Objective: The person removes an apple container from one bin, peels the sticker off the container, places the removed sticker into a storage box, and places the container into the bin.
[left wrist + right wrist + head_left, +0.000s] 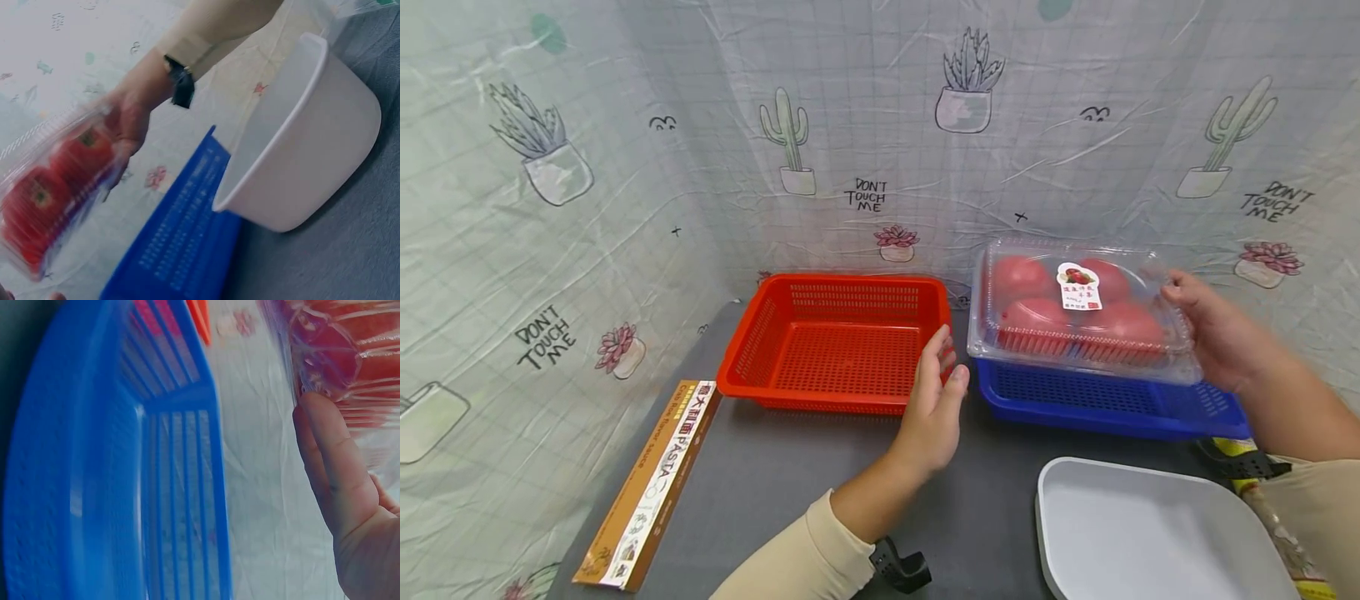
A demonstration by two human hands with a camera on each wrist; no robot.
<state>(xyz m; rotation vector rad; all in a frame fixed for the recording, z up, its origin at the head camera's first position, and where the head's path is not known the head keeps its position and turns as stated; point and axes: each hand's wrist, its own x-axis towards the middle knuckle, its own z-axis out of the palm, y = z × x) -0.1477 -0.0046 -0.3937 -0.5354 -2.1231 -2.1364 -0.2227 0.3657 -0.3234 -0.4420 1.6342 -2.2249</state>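
Observation:
A clear plastic box of tomatoes (1078, 312) with a white label is held up over the blue basket (1075, 408). My right hand (1221, 333) grips the box by its right end, thumb on top and fingers under the edge. Inside, several red tomatoes (37, 197) show through the plastic in the left wrist view. My left hand (928, 408) is raised with fingers extended, between the red basket (850, 400) and the blue one, and holds nothing. In the head view its fingertips overlap the red basket's right rim.
A white tub (1165, 533) stands at the front right, with a yellow package (1311, 587) partly hidden beside it. On the left lies a long brown pasta box (647, 483). A printed curtain (865, 125) hangs behind and to the left of the grey table.

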